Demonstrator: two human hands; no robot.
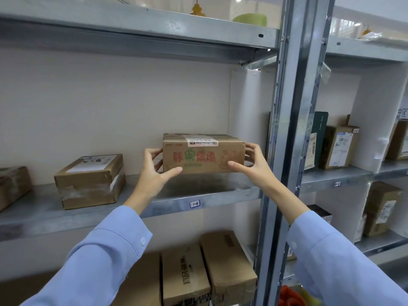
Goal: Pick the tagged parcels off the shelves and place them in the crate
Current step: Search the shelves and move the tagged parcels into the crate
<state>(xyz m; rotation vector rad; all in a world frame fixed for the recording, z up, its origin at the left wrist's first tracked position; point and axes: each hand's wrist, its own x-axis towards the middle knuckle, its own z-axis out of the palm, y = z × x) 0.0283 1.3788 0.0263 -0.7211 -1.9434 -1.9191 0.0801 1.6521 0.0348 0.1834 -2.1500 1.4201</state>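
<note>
Both hands hold one cardboard parcel (203,154) just above the frame's centre, on the middle metal shelf (216,188). The parcel is a flat brown box with red and green printing on its front face. A white shipping label (202,142) is folded over its top front edge. The left hand (154,171) grips the parcel's nine o'clock end, its thumb lying along the lower front edge and its fingers curled round the side. The right hand (254,164) grips the three o'clock end the same way, with its thumb on the lower front corner. A dark shadow lies under the parcel. Whether its underside touches the shelf cannot be told. Both forearms wear light blue sleeves (106,257).

At the parcel's six o'clock, a small handwritten tag (194,204) sits on the shelf's front lip. At eight o'clock from the parcel, well apart from it, two brown boxes (90,180) are stacked on the same shelf. Another box (13,186) is cut off at the frame's nine o'clock edge. On the shelf below, at six o'clock, two long cartons (183,277) lie side by side and touching. A grey steel upright (287,129) stands just beside the right hand at three o'clock. Past it, in the next bay, a dark green box (319,138) stands upright next to a labelled brown box (339,146). At twelve o'clock, a pale green bowl (250,19) sits on the top shelf.
</note>
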